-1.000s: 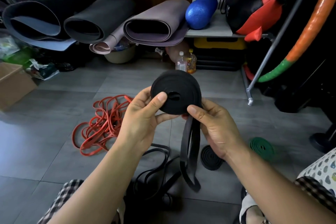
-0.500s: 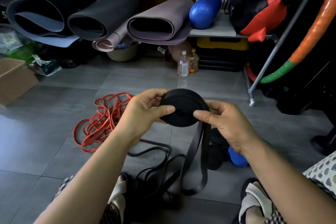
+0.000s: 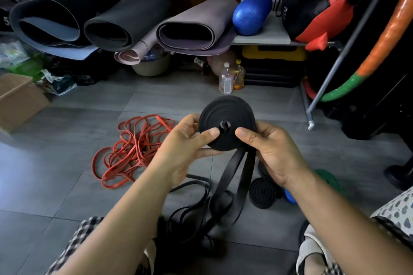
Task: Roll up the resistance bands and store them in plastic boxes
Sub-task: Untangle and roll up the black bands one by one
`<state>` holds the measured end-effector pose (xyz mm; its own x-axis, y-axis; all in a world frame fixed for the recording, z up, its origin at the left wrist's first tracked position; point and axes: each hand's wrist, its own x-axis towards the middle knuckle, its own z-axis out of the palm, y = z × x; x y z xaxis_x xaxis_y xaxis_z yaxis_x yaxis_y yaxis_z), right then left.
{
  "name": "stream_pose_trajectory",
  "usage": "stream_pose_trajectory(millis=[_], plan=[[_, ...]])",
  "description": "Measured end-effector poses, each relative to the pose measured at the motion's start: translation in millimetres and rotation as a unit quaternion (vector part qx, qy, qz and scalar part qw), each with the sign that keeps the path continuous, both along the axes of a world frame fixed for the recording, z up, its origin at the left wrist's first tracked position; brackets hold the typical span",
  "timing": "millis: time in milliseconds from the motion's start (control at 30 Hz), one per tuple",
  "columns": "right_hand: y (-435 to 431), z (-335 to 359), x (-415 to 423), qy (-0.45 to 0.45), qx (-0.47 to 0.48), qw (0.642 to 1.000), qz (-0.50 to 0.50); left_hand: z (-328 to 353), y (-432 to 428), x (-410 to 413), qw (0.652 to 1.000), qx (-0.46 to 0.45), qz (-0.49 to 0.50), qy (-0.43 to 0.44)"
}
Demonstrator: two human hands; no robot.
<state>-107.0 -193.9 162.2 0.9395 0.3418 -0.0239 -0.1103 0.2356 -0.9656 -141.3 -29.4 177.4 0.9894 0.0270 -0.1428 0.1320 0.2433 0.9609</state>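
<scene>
I see the black band roll [image 3: 225, 118] held up mid-scene over the grey floor [image 3: 55, 163]. Left hand [image 3: 185, 147] pinches its left edge, thumb on the face and fingers curled behind; right hand [image 3: 274, 152] grips the right edge likewise. Its loose tail [image 3: 243, 176] hangs to the near floor, with a red band tangle [image 3: 134, 147] to the left and a second black roll [image 3: 262, 193] lying near right.

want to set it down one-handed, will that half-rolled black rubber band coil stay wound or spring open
The black rubber band coil probably unwinds if released: both the left hand and right hand pinch it with thumbs on its face. Its unrolled tail hangs limp, so it is likely floppy. Stood on edge, the round coil might roll.
</scene>
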Motion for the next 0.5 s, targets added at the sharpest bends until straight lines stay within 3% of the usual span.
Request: stream_pose_trajectory(millis=[67, 133, 233, 367, 500], plan=[[-3.7, 3.1, -0.2, -0.027, -0.089, 0.995, 0.019, 2.3, 13.8, 3.5, 0.972, 0.227, -0.022, -0.054], [-4.7, 2.7, -2.6, -0.046, -0.157, 0.985, 0.06, 4.9, 18.6, 4.1, 0.937, 0.33, -0.06, -0.093], [-4.7, 4.1, -6.1, -0.034, -0.15, 0.984, 0.089, 7.3, 17.1, 1.1, 0.954, 0.279, -0.056, -0.091], [-7.7, 8.1, -5.2, -0.033, -0.069, 0.995, 0.062, 12.7, 14.1, -2.1, 0.989, 0.122, 0.009, -0.08], [-2.5, 6.4, -7.0, -0.034, 0.0, 0.999, 0.023, 10.7, 6.7, -1.9, 0.996, 0.022, 0.064, -0.062]])
